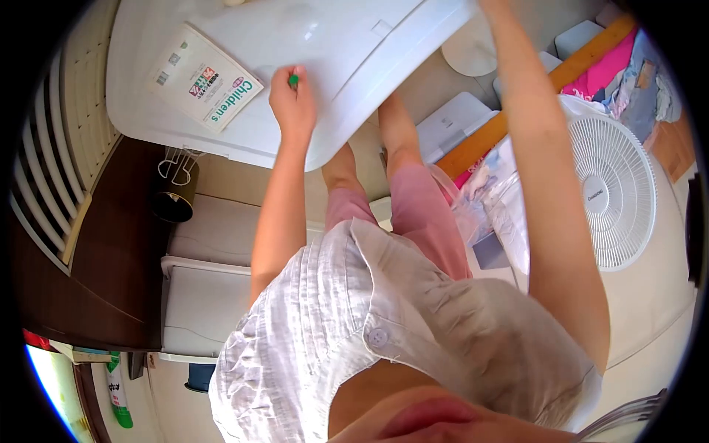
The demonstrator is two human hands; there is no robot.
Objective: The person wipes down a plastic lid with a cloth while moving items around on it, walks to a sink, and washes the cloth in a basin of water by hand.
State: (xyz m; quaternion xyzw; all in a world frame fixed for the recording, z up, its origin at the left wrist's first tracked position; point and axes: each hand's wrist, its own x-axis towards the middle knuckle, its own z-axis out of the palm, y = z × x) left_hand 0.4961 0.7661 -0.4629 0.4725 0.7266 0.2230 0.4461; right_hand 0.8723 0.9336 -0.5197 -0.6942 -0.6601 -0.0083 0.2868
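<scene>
My left hand [293, 107] is closed in a fist on the white tabletop [325, 37]. A small green pen-like thing [294, 80] pokes out of the fist; the rest of it is hidden by my fingers. To the left of that hand lies a white booklet [207, 77] with green "Children's" lettering, set at an angle. My right arm reaches up past the table's right edge, and its hand is cut off by the top of the view.
A white fan [597, 193] stands at the right, near piled clothes [642, 81] and a wooden rail [469, 144]. A slatted white chair back [55, 159] is at the left. Below the table's left edge, a dark cup [173, 201] holds wire clips.
</scene>
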